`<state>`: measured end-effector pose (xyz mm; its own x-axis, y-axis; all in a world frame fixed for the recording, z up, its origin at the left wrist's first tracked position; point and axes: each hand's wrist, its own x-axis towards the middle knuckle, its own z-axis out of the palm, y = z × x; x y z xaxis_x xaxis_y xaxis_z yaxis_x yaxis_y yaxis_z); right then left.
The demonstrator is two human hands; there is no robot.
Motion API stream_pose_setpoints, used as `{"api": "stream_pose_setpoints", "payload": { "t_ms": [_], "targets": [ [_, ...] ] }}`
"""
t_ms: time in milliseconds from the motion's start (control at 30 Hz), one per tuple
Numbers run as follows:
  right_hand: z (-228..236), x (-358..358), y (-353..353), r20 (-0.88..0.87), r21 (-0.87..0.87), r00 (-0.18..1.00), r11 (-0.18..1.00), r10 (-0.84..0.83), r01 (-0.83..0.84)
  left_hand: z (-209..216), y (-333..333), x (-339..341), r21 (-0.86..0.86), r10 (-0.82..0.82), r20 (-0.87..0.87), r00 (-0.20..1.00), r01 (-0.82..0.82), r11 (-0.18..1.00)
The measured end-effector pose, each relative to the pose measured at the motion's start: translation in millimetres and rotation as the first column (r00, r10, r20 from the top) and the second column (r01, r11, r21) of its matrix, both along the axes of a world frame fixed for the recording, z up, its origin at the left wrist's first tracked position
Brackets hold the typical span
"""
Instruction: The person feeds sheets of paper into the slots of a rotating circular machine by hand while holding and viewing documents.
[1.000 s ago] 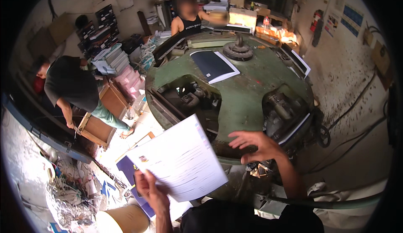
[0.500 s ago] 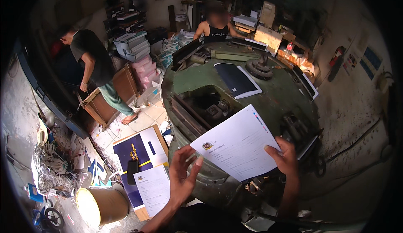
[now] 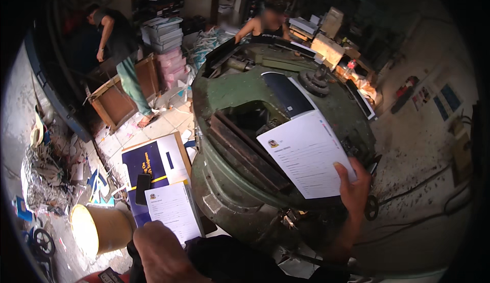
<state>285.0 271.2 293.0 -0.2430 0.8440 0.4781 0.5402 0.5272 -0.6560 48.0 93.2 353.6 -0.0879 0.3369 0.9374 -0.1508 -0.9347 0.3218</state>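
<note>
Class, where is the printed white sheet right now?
In the head view, right of centre: the printed white sheet is pinched in the right hand, above the green machine.

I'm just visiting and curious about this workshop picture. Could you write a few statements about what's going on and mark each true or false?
1. The right hand holds a printed sheet. True.
2. The sheet is over a green machine. True.
3. The left hand grips that sheet too. False: it is low down, apart from it.
4. The yellow bucket stands on the machine. False: it lies on the floor.
5. Another printed sheet lies on the floor. True.
</note>
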Motion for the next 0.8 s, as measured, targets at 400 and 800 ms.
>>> {"api": "stream_pose_setpoints", "payload": {
  "t_ms": [400,800],
  "targets": [
    [-29,18,22,0.327,0.216,0.945,0.975,-0.028,-0.046,-36,1,29,-0.013,-0.008,-0.007,1.000,0.008,1.000],
    [-65,21,39,0.420,0.319,0.899,0.947,-0.122,-0.021,-10,13,10,0.102,0.147,-0.268,0.952,-0.123,0.987]
  ]
}}
